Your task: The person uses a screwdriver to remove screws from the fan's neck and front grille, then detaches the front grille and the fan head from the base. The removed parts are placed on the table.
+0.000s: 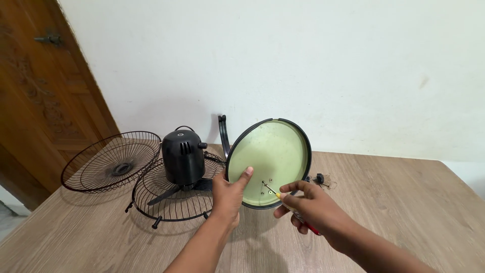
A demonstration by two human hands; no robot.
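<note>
- Left hand (pixel 228 194) grips the tilted green base (pixel 270 156), thumb raised against it.
- Right hand (pixel 308 205), fingers curled, pinches a screwdriver (pixel 283 198) at its screw holes.

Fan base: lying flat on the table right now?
No: the left hand props the round green fan base up on its edge, while the right hand puts a screwdriver to it.

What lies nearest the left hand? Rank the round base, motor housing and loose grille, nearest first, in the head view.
From the left hand:
1. Round base, touched, tilted up just right.
2. Motor housing, close left, on a grille.
3. Loose grille, far left, by the door.
</note>
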